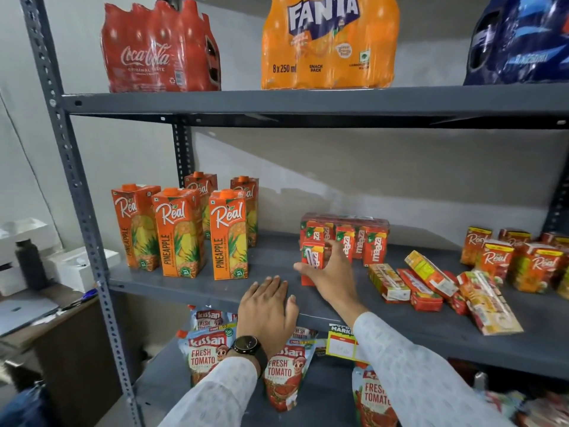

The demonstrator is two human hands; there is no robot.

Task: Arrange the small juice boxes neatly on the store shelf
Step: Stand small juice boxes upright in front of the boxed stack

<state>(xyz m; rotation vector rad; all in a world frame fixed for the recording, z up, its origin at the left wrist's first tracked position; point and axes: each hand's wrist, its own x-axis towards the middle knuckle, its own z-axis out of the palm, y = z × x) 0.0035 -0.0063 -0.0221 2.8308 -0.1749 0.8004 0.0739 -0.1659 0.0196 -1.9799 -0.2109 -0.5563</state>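
held box: small red juice box [312, 257], upright, at the front-left corner of the Maaza block [345, 237], touching or just off it, can't tell which
right hand [331, 272]: grip narrow, wrapped round that box, thumb on its left face, fingers on the right side
left hand [268, 303]: flat, palm down on the shelf [277, 260] front edge, just left-front of the Maaza block; grip loose, holding nothing
Maaza block: upright red boxes in tight rows, mid-shelf, the neat reference
loose boxes: fallen juice boxes [431, 288] lying flat and skewed, right of the Maaza block, some overlapping
Real small boxes [498, 257]: upright cluster, far right of the Maaza block, rows uneven
tall Real cartons [181, 232]: pineapple, upright, well left of the Maaza block, not part of task
step (judged): seating the held box as a new front row of the block
do it well: keep box vertical, slide it flush to the block's front face, label forward, edge in line with the block's left side; release only once the base sits flat
risk: push too hard and the back row shifts
left to do (judged): most, fallen boxes not yet stood up
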